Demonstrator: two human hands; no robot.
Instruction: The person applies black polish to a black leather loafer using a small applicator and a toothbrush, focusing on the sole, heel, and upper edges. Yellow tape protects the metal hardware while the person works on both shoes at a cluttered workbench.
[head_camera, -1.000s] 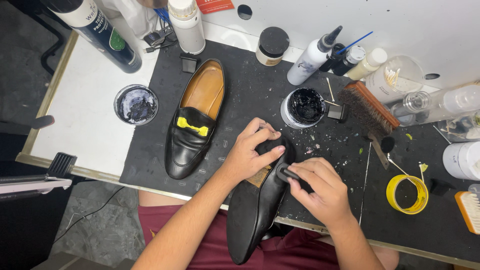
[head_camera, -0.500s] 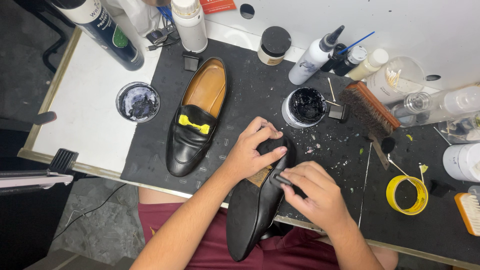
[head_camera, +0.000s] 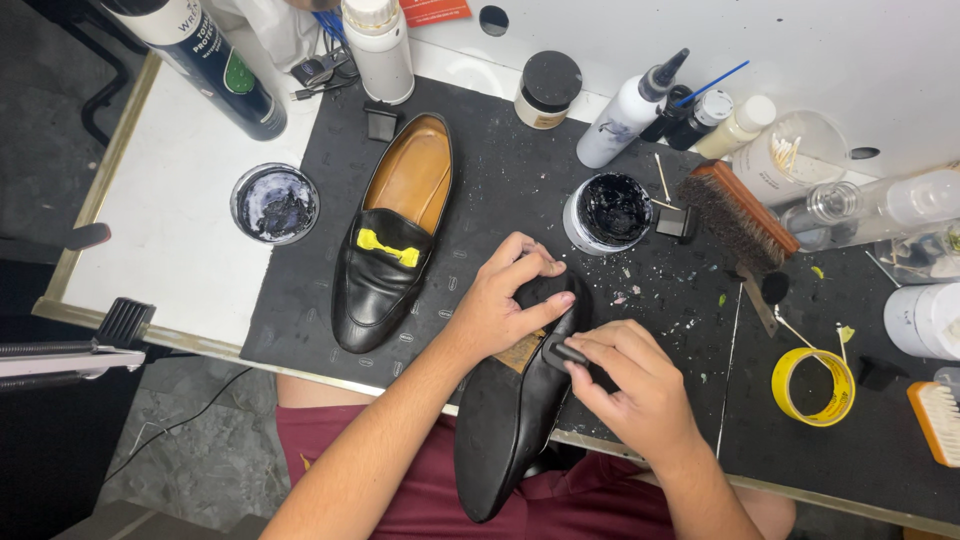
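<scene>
My left hand (head_camera: 503, 300) grips the heel end of a black loafer (head_camera: 510, 415) that lies sole-up, tilted over the table's front edge above my lap. My right hand (head_camera: 630, 385) pinches a small black applicator (head_camera: 563, 352) against the edge of that shoe's sole. A second black loafer (head_camera: 390, 240) with a tan lining and yellow tape on its strap lies upright on the black mat (head_camera: 500, 180), to the left of my hands.
An open jar of black polish (head_camera: 607, 212) and a bristle brush (head_camera: 735, 212) lie just beyond my hands. A tin lid (head_camera: 274, 203) rests at left. Bottles (head_camera: 630, 112) line the back. A yellow tape roll (head_camera: 812, 387) is at right.
My right hand has slid a little along the sole edge with the applicator, while the left hand keeps the same grip on the heel.
</scene>
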